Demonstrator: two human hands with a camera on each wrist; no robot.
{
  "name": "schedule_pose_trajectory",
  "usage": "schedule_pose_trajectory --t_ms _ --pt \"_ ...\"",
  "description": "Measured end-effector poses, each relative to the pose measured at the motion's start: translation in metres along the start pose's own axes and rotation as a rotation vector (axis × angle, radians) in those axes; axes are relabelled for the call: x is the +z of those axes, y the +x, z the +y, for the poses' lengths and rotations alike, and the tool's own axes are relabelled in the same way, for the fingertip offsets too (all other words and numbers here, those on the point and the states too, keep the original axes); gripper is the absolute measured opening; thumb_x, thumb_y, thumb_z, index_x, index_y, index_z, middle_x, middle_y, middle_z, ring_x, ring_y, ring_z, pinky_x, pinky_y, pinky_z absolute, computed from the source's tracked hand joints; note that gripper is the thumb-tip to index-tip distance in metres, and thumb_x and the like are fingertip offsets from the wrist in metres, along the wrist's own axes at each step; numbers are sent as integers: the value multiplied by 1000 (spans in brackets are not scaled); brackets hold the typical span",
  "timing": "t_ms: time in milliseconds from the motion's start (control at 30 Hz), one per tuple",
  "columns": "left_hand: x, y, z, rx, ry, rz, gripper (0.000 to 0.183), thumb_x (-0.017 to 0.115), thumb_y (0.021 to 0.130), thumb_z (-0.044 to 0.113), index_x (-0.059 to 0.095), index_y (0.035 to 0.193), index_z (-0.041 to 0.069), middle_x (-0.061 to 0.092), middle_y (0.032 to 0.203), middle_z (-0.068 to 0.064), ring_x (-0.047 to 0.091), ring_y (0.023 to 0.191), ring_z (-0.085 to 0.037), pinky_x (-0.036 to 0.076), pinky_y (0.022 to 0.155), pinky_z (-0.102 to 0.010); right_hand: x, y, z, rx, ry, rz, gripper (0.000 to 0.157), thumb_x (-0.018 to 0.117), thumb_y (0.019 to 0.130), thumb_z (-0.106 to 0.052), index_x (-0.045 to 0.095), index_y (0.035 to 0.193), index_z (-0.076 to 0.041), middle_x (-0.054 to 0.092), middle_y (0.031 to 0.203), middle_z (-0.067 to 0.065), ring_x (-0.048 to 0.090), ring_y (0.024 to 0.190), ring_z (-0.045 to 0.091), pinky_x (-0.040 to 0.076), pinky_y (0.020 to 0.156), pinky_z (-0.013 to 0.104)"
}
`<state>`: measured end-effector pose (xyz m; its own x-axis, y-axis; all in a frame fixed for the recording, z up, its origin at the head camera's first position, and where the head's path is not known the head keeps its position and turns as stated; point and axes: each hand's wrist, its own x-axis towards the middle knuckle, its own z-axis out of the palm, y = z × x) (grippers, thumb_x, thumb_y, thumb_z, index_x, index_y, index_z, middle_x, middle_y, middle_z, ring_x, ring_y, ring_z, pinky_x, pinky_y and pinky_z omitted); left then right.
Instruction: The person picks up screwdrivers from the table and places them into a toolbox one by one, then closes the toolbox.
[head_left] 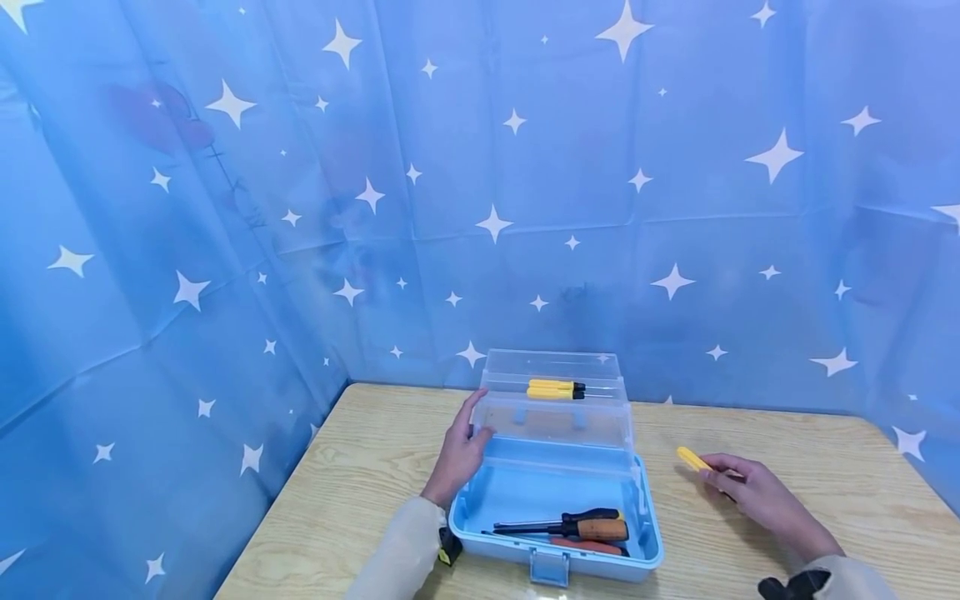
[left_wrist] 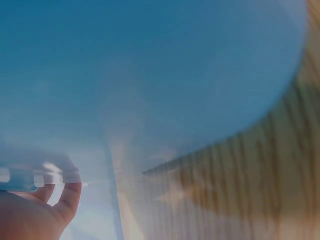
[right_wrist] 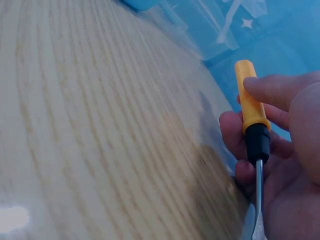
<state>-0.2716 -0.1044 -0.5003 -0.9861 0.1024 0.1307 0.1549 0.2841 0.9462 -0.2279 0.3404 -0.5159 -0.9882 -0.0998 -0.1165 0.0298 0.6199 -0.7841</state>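
A light-blue toolbox (head_left: 555,473) stands on the table with its clear lid (head_left: 555,421) raised at the back. My left hand (head_left: 460,450) grips the lid's left edge; in the left wrist view its fingers (left_wrist: 71,200) are partly behind clear plastic. To the right of the box, my right hand (head_left: 757,496) holds a yellow-handled screwdriver (right_wrist: 253,107) with a black collar and a flat metal tip. Two yellow-handled screwdrivers (head_left: 553,389) lie in the lid. Inside the box are an orange-and-black-handled screwdriver (head_left: 600,529), a red-handled one (head_left: 588,546) and a black-handled tool (head_left: 596,514).
The toolbox's front latch (head_left: 549,568) hangs down over the wooden table (head_left: 352,467). A blue curtain (head_left: 450,167) with white stars closes off the back and left sides.
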Motion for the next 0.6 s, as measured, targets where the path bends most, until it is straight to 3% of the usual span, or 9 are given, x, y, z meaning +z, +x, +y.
schedule_pose_trajectory --t_ms 300,467,600 --pt "1 2 -2 2 7 4 58 47 104 18 31 148 51 42 153 11 53 131 -24 45 106 -55 -8 5 -4 -7 6 0 58 48 104 -39 48 140 6 60 91 10 51 70 18 42 53 29" --pt "0 2 -2 1 -2 2 58 47 103 20 30 148 52 43 152 10 54 129 -24 46 105 -55 -11 6 -8 -55 31 13 58 48 104 -38 47 140 7 57 82 12 44 58 19 38 46 30" --pt "0 3 -3 0 4 6 58 48 103 21 31 148 52 43 152 11 54 129 -23 45 105 -56 -13 7 -13 -84 7 31 56 48 104 -37 48 139 7 58 82 12 46 59 19 38 47 29"
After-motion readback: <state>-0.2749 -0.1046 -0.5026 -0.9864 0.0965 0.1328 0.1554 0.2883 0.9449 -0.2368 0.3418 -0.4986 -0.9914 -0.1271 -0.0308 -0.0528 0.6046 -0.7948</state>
